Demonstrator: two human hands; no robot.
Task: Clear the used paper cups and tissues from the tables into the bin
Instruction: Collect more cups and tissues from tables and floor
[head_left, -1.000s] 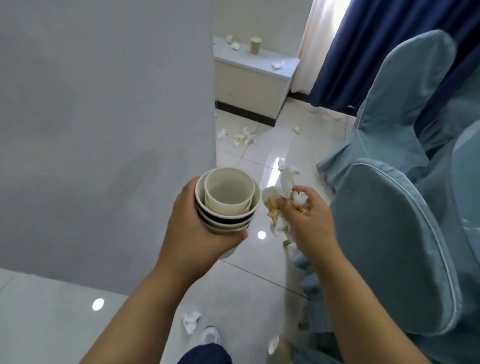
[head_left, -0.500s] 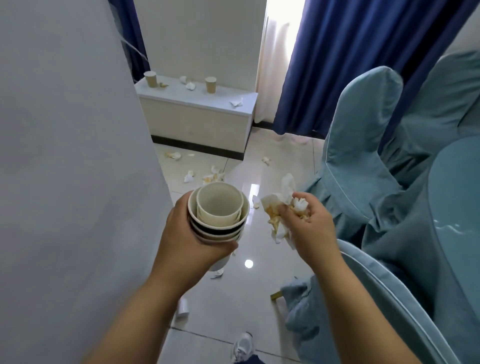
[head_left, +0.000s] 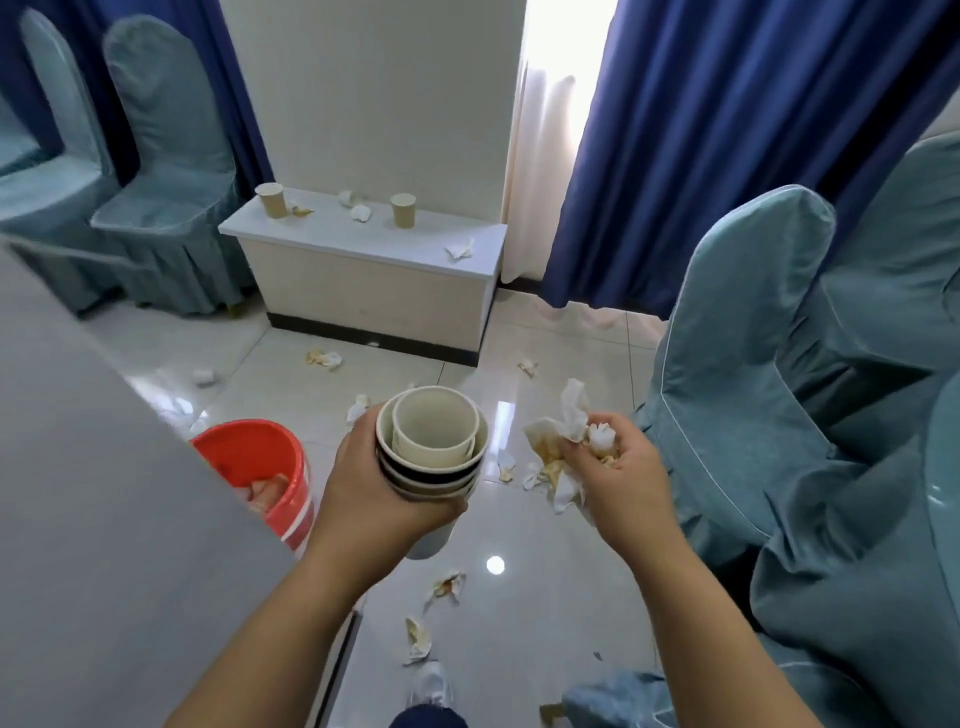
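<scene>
My left hand (head_left: 371, 483) grips a stack of nested paper cups (head_left: 434, 441) at chest height over the floor. To its right my right hand (head_left: 618, 470) clutches a bunch of stained, crumpled tissues (head_left: 558, 444). A red bin (head_left: 260, 467) stands on the floor at my left, half hidden behind a grey wall corner, with some pale rubbish inside. Farther off, a low white table (head_left: 363, 236) holds two brown paper cups (head_left: 272, 199) (head_left: 403, 210) and a few loose tissues (head_left: 360, 211).
Crumpled tissues (head_left: 324, 358) litter the tiled floor ahead and near my feet. Chairs with blue-green covers (head_left: 748, 332) crowd the right side, and two more (head_left: 166, 156) stand at the back left. A grey wall (head_left: 104, 519) fills the left. Dark blue curtains (head_left: 701, 130) hang behind.
The view has swung past the grey wall corner, so the red bin and the back-left chairs have come into sight. Both hands keep their loads and their grip.
</scene>
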